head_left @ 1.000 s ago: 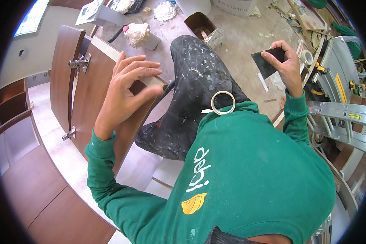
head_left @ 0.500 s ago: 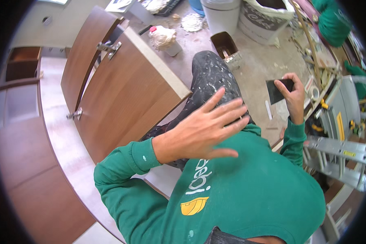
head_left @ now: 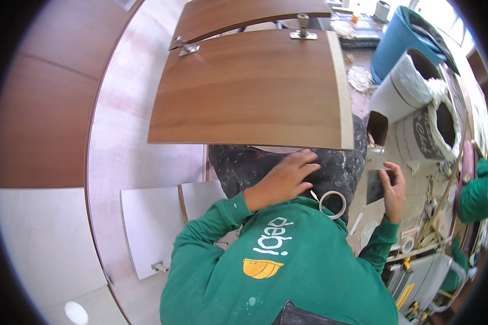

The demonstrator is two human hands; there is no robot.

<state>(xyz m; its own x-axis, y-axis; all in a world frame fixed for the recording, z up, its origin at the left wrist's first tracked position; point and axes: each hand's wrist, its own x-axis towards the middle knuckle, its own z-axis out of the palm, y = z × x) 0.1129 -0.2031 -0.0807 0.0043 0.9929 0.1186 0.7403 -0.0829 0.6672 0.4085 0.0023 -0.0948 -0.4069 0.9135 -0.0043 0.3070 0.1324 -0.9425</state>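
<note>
My L hand [head_left: 283, 180] is hovering nearer, fingers spread, apparently w/o load, by the near edge of brown panel [head_left: 249, 89], its long axis running L-R ahead, while my R hand [head_left: 394, 190] is pinching dk. flat sheet [head_left: 374, 187].

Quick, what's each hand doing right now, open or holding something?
Left hand: open, nothing visibly held, over the dark trousers.
Right hand: closed on a thin dark sheet.
</note>
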